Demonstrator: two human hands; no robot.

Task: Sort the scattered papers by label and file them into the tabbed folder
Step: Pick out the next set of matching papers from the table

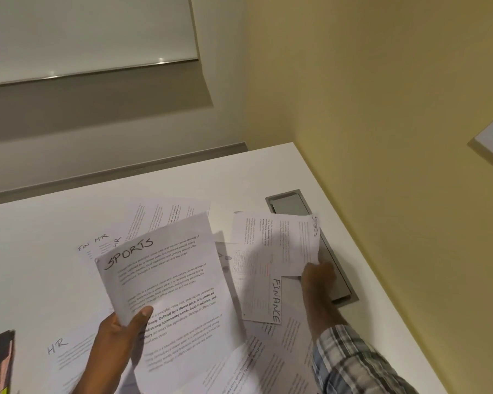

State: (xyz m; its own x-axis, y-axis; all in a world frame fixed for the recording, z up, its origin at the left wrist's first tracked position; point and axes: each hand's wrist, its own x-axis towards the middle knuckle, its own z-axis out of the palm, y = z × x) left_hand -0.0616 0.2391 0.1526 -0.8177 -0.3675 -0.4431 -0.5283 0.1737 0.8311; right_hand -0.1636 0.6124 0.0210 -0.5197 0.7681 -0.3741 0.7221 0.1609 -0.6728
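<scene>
My left hand (117,339) holds up a printed sheet headed SPORTS (165,282), thumb on its lower left edge, with at least one more sheet behind it. My right hand (319,275) grips the lower corner of another printed sheet (276,240) and lifts it off the white desk (40,251); its handwritten label is too blurred to read. Below that lies a form labelled FINANCE (264,294). Sheets marked FIN and HR (103,243) fan out behind the SPORTS sheet, and another HR sheet (66,354) lies at the lower left. A dark folder edge (0,362) shows at the bottom left.
A grey cable hatch (289,204) is set into the desk at the right, partly covered by papers. The yellow wall (382,137) runs along the desk's right edge. More printed sheets (268,359) lie overlapped at the bottom right. A window blind hangs behind the desk.
</scene>
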